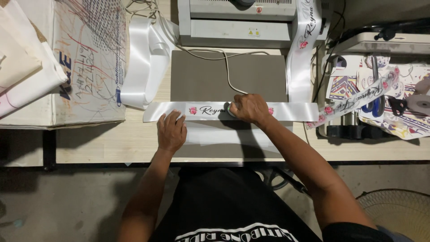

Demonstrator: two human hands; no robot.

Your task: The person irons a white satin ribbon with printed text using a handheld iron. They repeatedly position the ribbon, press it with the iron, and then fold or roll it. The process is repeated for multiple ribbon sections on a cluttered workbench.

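A long white satin ribbon [293, 111] lies flat across a grey mat [201, 78] on the wooden table. It bears black script and small pink roses. My left hand [171, 131] rests flat with fingers spread on a white sheet [224, 134] just below the ribbon's left part. My right hand [249, 109] is closed around a small round greenish object [230, 109], pressing it on the ribbon's middle over the script. What the object is stays unclear.
A white press machine [237, 22] stands at the back, its cord [226, 67] trailing over the mat. A ribbon roll [141, 62] lies left, a scribbled cardboard box [76, 58] further left. Printed ribbons, paper and scissors [374, 105] crowd the right. A fan [398, 210] stands on the floor.
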